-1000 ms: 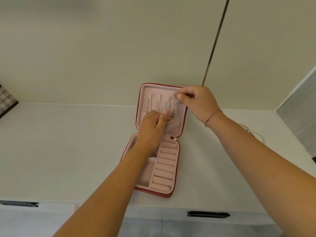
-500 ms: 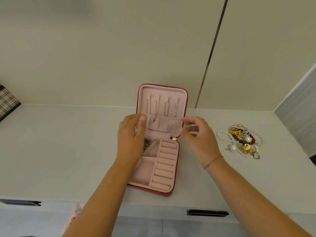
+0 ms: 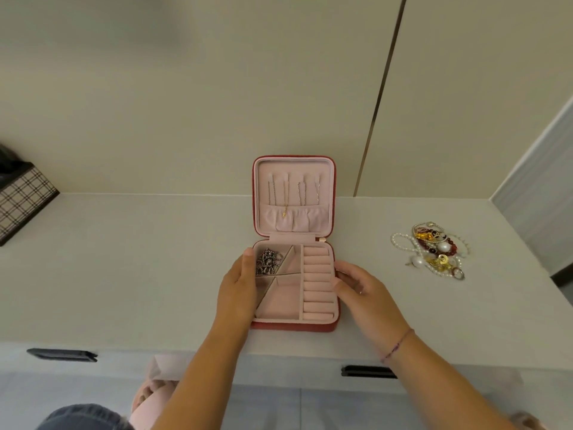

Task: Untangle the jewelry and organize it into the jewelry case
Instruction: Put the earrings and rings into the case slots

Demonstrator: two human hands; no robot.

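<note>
The red jewelry case (image 3: 294,326) lies open on the white counter, its pink lid (image 3: 294,169) standing upright against the wall. Thin chain necklaces (image 3: 286,193) hang from hooks in the lid above a gathered pocket. A dark silver chain (image 3: 267,262) lies bunched in the tray's far left compartment, and ring rolls (image 3: 317,280) fill the right column. My left hand (image 3: 237,290) rests with straight fingers against the tray's left side. My right hand (image 3: 361,288) touches the tray's right edge with its fingertips. A tangled pile of jewelry (image 3: 432,249) with pearls, gold and red beads lies to the right.
A plaid box (image 3: 21,200) stands at the far left of the counter. Black drawer handles (image 3: 62,355) sit under the counter's front edge. A grey panel (image 3: 539,187) closes off the right side.
Both hands have come down from the lid and its pocket to the two sides of the tray. The necklace with the pendant now hangs in the lid, its pendant tucked away.
</note>
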